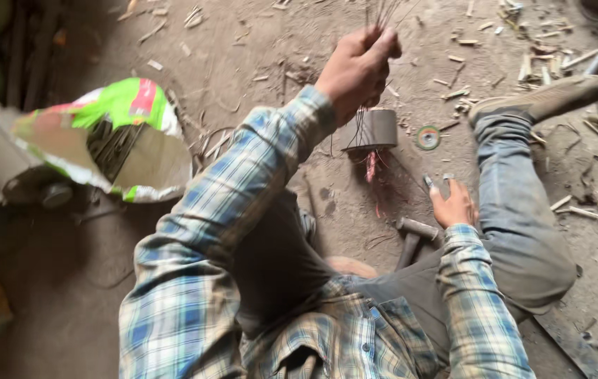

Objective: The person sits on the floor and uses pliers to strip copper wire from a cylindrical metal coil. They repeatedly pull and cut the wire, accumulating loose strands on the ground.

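Near the frame's top centre, the left hand (356, 69) is clenched on a bundle of thin wires (377, 17) above a grey cylinder (371, 129), apparently mid-threading, while the right hand (452, 203) rests loosely open on the floor (257, 63), ready to steady it.

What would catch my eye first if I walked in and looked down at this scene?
First, the left hand, raised at the top middle and gripping a bundle of thin wires above a short grey cylinder on the dirt floor. Next, the bright green and white sack lying open at the left. The right hand rests low near a hammer, beside the bent leg in grey trousers.
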`<action>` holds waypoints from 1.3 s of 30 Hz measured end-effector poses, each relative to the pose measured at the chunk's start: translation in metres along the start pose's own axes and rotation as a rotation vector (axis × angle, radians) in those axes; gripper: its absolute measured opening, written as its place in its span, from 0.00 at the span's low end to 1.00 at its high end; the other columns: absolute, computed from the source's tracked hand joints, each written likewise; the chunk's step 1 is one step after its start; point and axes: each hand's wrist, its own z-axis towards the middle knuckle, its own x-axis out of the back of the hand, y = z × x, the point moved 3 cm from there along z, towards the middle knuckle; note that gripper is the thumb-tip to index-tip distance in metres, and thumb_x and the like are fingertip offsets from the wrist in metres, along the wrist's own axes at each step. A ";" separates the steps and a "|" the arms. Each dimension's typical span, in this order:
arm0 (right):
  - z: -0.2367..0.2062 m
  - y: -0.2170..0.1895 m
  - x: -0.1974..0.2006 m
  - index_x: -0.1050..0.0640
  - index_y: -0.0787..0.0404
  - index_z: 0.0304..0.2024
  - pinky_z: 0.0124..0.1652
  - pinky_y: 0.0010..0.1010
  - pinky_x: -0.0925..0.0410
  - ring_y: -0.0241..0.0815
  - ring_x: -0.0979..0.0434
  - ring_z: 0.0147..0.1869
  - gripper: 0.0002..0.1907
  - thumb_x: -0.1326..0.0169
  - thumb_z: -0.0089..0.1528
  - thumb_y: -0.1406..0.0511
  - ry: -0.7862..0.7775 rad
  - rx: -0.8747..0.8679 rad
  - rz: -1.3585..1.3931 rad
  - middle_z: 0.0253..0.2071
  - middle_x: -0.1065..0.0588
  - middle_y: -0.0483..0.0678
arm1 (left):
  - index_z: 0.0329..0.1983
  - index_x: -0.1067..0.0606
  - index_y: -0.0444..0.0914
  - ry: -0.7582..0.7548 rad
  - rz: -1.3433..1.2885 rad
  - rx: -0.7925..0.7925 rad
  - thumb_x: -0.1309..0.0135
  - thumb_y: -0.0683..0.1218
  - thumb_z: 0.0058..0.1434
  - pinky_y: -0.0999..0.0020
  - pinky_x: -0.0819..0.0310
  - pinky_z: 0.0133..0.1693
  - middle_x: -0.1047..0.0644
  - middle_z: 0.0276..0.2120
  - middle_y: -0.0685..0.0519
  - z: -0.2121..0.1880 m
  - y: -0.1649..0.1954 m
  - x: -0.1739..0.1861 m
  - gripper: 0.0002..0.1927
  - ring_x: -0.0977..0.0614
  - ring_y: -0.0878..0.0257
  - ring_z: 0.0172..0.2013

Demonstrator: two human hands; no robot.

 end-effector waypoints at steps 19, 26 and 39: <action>-0.028 -0.164 0.137 0.32 0.63 0.61 0.43 0.38 0.25 0.45 0.23 0.50 0.23 0.49 0.71 0.55 -0.494 0.290 1.626 0.50 0.27 0.50 | 0.48 0.29 0.33 -0.266 0.485 -0.466 0.57 0.48 0.77 0.67 0.15 0.41 0.16 0.38 0.48 -0.001 -0.014 -0.109 0.12 0.13 0.62 0.38; -0.040 -0.149 0.157 0.29 0.68 0.61 0.48 0.33 0.33 0.42 0.29 0.50 0.22 0.48 0.72 0.59 -0.404 0.560 1.115 0.49 0.27 0.49 | 0.54 0.36 0.34 -0.547 0.022 -0.293 0.61 0.49 0.80 0.66 0.21 0.56 0.19 0.49 0.46 -0.022 -0.012 -0.121 0.13 0.18 0.64 0.51; -0.074 -0.170 0.214 0.23 0.64 0.42 0.37 0.38 0.29 0.47 0.19 0.35 0.12 0.50 0.66 0.61 -0.001 0.453 0.268 0.34 0.21 0.53 | 0.56 0.27 0.33 -0.399 -0.107 -0.158 0.58 0.52 0.79 0.62 0.24 0.59 0.19 0.52 0.46 -0.042 -0.030 -0.122 0.19 0.19 0.61 0.52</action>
